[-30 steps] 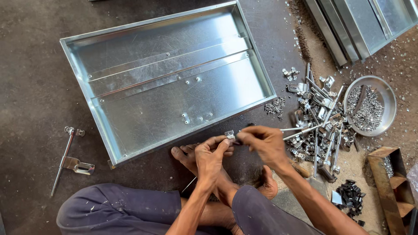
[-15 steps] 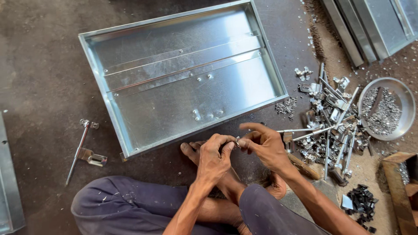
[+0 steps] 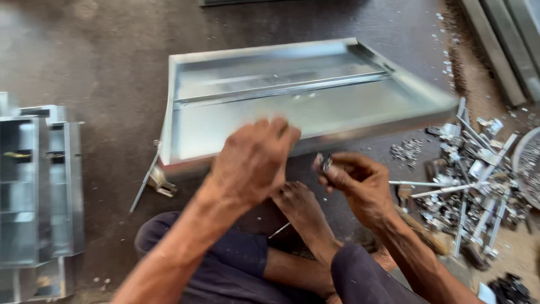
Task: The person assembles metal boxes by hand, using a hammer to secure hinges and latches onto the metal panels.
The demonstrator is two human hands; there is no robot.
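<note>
Nearest the camera, the person sits cross-legged on the floor (image 3: 84, 50), with a bare foot (image 3: 306, 211) between the knees. A thin rod (image 3: 279, 229) lies just beside that foot.

Right hand (image 3: 360, 186): fingers closed, pinching a small metal fitting (image 3: 323, 163) at the fingertips, held in the air above the foot and short of the tray's near wall. Left hand (image 3: 253, 160): raised, back toward the camera, motion-blurred; its finger state cannot be told, nor whether it holds anything.

Beyond the hands lies a shallow galvanised tray (image 3: 292, 112), open side up, with a raised rib running across its base. A bracket (image 3: 157, 183) rests against its near-left corner. To the right is a pile of bolts, rods and clips (image 3: 467, 180); at the left, stacked steel boxes (image 3: 39, 186).

Risks, as judged:
- The fitting is held by a fingertip pinch only; a slip would likely drop it onto the foot or into the dark floor clutter, where it would be hard to find.
- The tray's edges look like thin cut sheet; the left hand, close over the near wall, could graze one.
- The bare foot is near loose hardware and the rod; a dropped part or a shift of the leg could hurt it.

Hidden or unclear:
- The fitting's exact shape is too small to make out.
- The left palm is unseen.
- A round dish (image 3: 526, 163) is cut off at the right edge; the boxes run out of frame at the left.
- The far strips (image 3: 506, 39) at the upper right are cropped.
</note>
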